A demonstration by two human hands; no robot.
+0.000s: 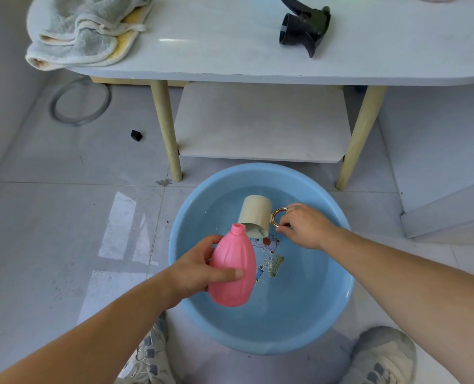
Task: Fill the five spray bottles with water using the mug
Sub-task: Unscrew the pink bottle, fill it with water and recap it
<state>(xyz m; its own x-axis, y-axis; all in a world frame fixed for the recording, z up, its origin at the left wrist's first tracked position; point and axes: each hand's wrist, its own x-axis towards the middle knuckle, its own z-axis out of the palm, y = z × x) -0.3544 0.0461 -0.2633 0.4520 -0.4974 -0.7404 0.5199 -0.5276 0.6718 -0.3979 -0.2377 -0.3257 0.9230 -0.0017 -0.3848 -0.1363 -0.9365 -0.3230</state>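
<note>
pour in hand, above the blue basin (258, 348): left hand (194, 270) fingers wrapped round pink bottle (233, 273), right hand (305, 225) fingers pinching ring handle (275, 217) of tilted mug (255, 213), lip beside the open neck; advised: tip slowly, lip centred over neck.

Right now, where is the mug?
In the head view, right of centre, the mug is tipped over the blue basin, its mouth at the open neck of the pink bottle. The right hand pinches its ring handle; the left hand holds the bottle.

One bottle (230, 250), one mug (255, 214), one basin (285, 331).
</note>
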